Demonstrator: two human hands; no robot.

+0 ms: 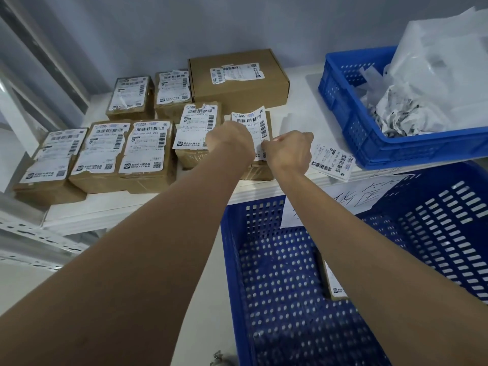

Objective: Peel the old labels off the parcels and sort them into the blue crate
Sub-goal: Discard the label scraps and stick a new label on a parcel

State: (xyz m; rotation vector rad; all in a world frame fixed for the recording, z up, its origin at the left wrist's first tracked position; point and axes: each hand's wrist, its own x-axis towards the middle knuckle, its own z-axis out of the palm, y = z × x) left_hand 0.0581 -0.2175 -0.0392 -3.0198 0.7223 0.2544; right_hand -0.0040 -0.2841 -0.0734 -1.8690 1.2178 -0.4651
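Left hand [229,140], right hand [289,151] (both curled)

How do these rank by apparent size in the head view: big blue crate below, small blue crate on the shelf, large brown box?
1. Big blue crate, though it is nearest to the camera.
2. Small blue crate.
3. Large brown box, farthest back.

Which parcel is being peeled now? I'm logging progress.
The parcel at the shelf's front edge, right of the others: both hands are on its lifted label.
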